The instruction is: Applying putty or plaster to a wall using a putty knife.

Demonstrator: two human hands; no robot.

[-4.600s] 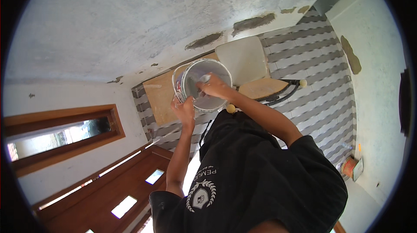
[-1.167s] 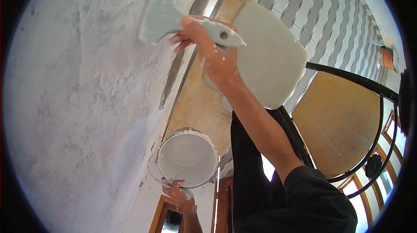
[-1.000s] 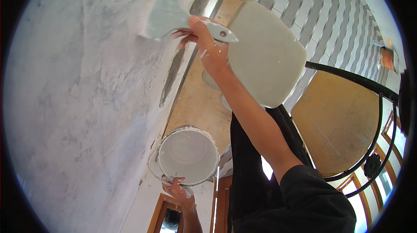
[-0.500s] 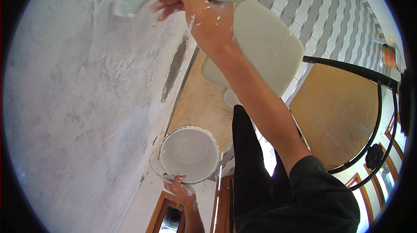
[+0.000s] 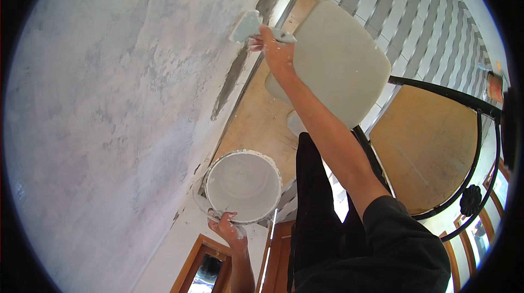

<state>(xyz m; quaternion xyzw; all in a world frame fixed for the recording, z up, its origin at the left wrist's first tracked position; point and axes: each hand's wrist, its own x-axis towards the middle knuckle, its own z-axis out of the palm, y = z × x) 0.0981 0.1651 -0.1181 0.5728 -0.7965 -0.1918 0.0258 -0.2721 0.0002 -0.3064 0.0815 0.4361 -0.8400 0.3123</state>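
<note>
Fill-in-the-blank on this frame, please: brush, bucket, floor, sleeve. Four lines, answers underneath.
1. The right hand holds a brush with a round ____ near the end of its handle.
2. The hand holding the bucket is the person's ____ one.
3. The floor shows a pattern of grey and white ____.
4. The colour of the sleeve on the right arm is ____.

Missing words: hole; left; stripes; black.

Right arm (image 5: 330, 134) outstretched, right hand (image 5: 278, 54) gripping, left hand (image 5: 227, 229) lower, curled, both white-flecked
</note>
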